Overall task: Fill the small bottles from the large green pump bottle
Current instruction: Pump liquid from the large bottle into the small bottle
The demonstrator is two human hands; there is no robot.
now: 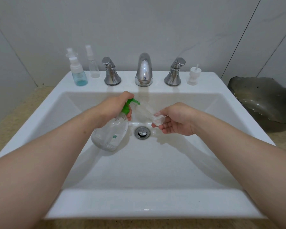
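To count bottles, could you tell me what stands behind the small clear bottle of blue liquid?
Another small spray bottle: only its white nozzle and pale shoulder show above the small clear bottle of blue liquid, which hides its body.

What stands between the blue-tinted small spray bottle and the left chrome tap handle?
A clear small spray bottle on the white sink ledge, seen in the head view.

Glossy white ceramic sink [155,204]; polished chrome faucet [144,70] at upper centre; clear smooth plastic pump bottle [109,134] with green plastic pump [130,104]; speckled stone counter [15,113].
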